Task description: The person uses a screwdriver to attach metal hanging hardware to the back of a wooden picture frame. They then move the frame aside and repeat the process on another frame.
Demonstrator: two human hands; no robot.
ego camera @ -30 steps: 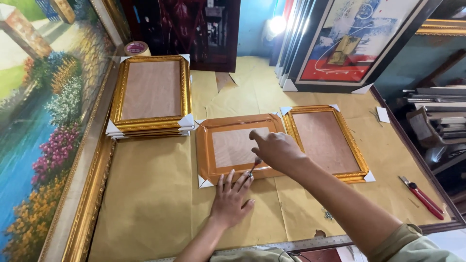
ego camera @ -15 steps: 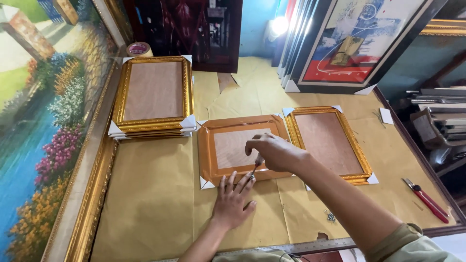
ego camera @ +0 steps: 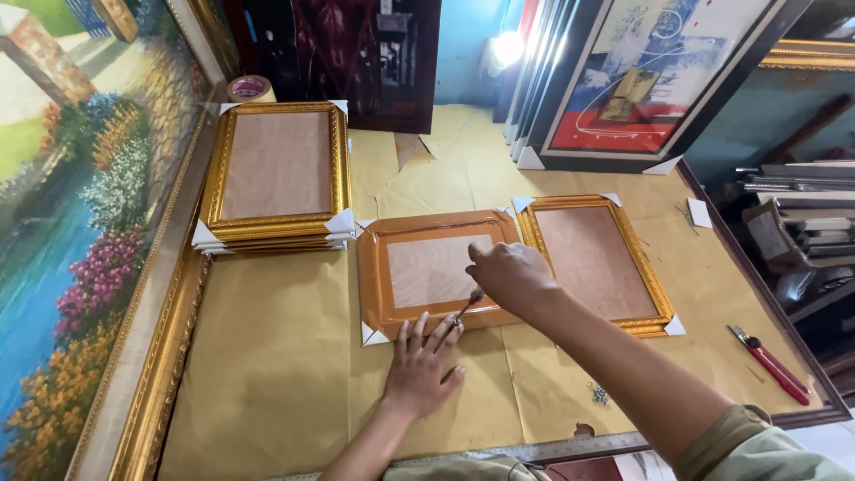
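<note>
An orange-brown picture frame lies face down in the middle of the paper-covered table. My right hand is shut on a small screwdriver whose tip touches the frame's near edge. My left hand rests flat on the paper just below that edge, fingers spread, fingertips against the frame beside the tool tip. A gold frame lies to the right, touching the orange one.
A stack of gold frames sits at the back left, a tape roll behind it. A red-handled cutter lies at the right edge. A large landscape painting leans on the left. Framed pictures stand at the back. Small metal hardware lies near the front edge.
Both hands stay at the orange frame's near edge; my right hand has shifted slightly along it with the screwdriver. The frames have not moved.
</note>
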